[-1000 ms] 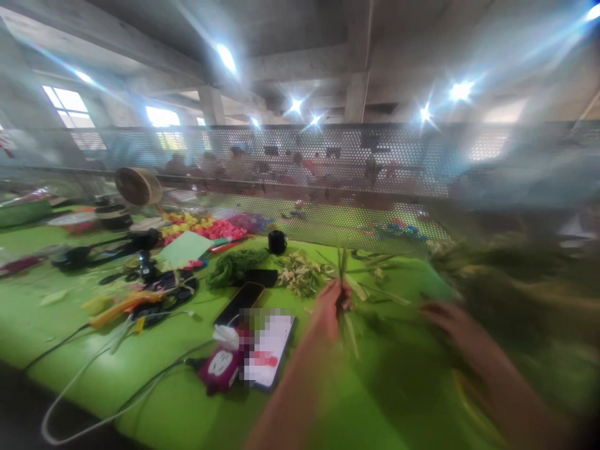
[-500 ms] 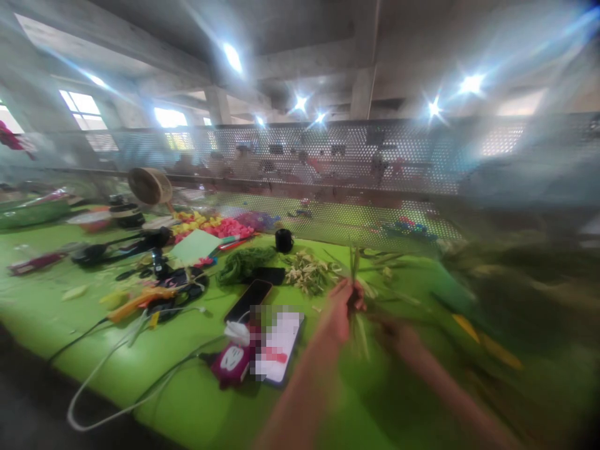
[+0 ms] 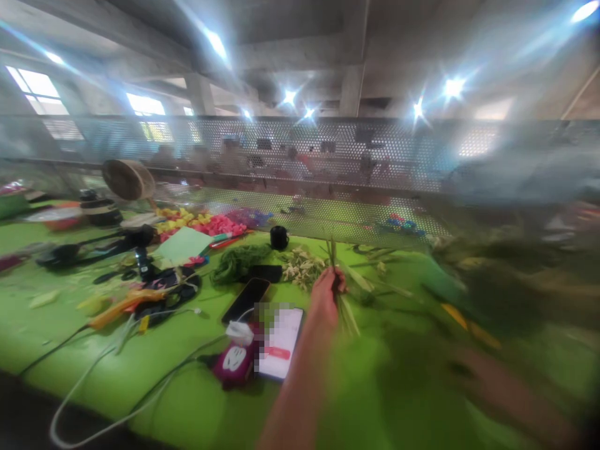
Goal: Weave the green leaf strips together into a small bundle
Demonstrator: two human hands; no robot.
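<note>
Several lights (image 3: 289,97) glare over the perforated screen (image 3: 347,165) behind a black cup (image 3: 279,238) on the green table (image 3: 197,412). Right of the cup, the left hand (image 3: 325,294) clamps stalks (image 3: 347,315) in its fingers; farther right, the right hand (image 3: 475,370) blurs, fingers unreadable.

Workshop, craft type: green worktable (image 3: 187,403) under the fingers (image 3: 341,279); orange corded tool (image 3: 119,309) left of them; pink pieces (image 3: 225,226) beyond, leftward; perforated screen (image 3: 398,153) behind; concrete beams (image 3: 124,34) overhead.
</note>
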